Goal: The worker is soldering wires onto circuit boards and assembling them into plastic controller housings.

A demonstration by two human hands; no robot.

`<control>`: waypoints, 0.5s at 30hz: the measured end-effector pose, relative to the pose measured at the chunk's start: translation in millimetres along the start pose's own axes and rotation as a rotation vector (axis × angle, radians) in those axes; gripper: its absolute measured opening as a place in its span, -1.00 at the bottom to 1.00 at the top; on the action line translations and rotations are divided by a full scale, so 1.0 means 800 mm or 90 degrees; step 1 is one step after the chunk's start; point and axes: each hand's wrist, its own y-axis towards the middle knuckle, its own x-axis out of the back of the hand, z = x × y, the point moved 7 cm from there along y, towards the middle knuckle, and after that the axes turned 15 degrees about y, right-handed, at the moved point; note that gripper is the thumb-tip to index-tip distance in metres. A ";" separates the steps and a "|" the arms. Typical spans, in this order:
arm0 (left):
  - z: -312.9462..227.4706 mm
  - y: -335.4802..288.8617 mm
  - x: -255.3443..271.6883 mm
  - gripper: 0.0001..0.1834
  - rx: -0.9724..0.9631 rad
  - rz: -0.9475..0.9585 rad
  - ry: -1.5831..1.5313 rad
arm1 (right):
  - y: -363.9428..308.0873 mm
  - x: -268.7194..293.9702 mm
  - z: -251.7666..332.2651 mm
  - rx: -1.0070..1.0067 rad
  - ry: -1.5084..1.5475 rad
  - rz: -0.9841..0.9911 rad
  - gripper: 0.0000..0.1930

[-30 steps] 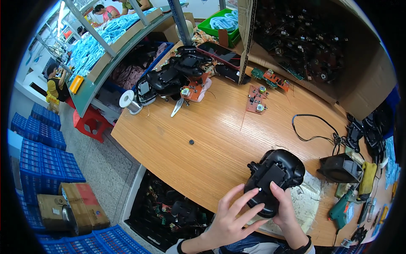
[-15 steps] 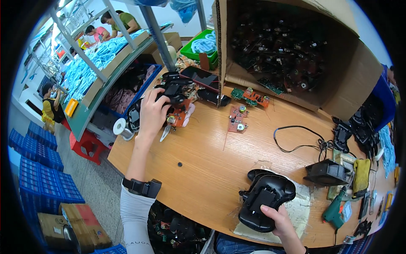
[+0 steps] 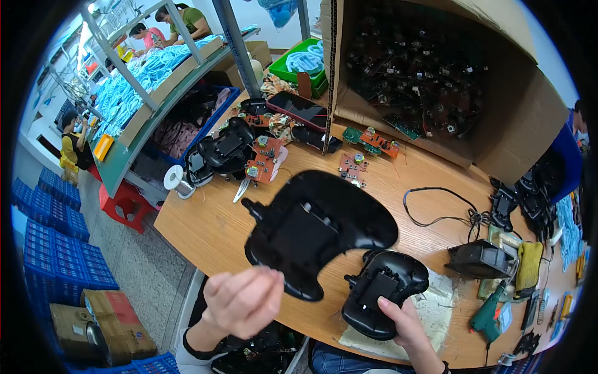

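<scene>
My left hand (image 3: 244, 303) is closed, its fingertips pinching the edge of a black game controller (image 3: 305, 230). That controller is raised above the table, its back toward me. Lower and to its right, my right hand (image 3: 405, 324) grips another black game controller (image 3: 377, 302), thumb on the back and fingers hidden beneath. This second one is over a whitish pad (image 3: 430, 315) at the table's near edge. At the far left of the table are more controller parts (image 3: 227, 146) and an orange circuit board (image 3: 264, 159).
A large cardboard box (image 3: 523, 124) of circuit boards stands at the back. A solder spool (image 3: 179, 181) sits at the left edge. On the right are a small fan (image 3: 479, 257), a green glue gun (image 3: 489, 315) and a coiled black cable (image 3: 476, 215). A phone (image 3: 299, 110) lies behind.
My left hand has come back toward me from the far-left parts, and a black controller is now raised in it. My right hand keeps its controller over the pad.
</scene>
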 end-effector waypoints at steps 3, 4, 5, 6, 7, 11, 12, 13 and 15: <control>-0.014 0.007 0.016 -0.77 -0.015 0.009 -0.022 | 0.000 -0.001 -0.004 0.017 0.037 0.013 -0.42; -0.018 0.010 0.018 -0.77 -0.020 0.010 -0.047 | 0.000 -0.001 -0.003 0.031 0.047 0.025 -0.41; -0.022 0.013 0.018 -0.79 -0.027 0.013 -0.063 | 0.000 -0.001 -0.003 0.045 0.057 0.036 -0.39; -0.027 0.014 0.017 -0.79 -0.028 0.010 -0.067 | 0.001 0.003 -0.005 0.047 0.056 0.032 -0.39; -0.034 0.016 0.017 -0.79 -0.028 0.012 -0.091 | 0.001 0.006 -0.006 0.058 0.032 0.042 -0.28; -0.067 0.021 0.010 -0.83 -0.079 0.047 -0.199 | 0.004 0.017 -0.013 0.078 -0.009 0.070 0.04; -0.080 0.021 0.004 -0.85 -0.119 0.085 -0.255 | 0.005 0.025 -0.019 0.078 -0.008 0.068 0.04; -0.095 0.021 -0.002 -0.83 -0.166 0.084 -0.293 | 0.006 0.032 -0.024 0.079 0.072 0.093 -0.01; -0.124 0.015 -0.010 -0.79 -0.244 0.119 -0.344 | 0.006 0.017 -0.019 0.096 0.228 0.117 -0.15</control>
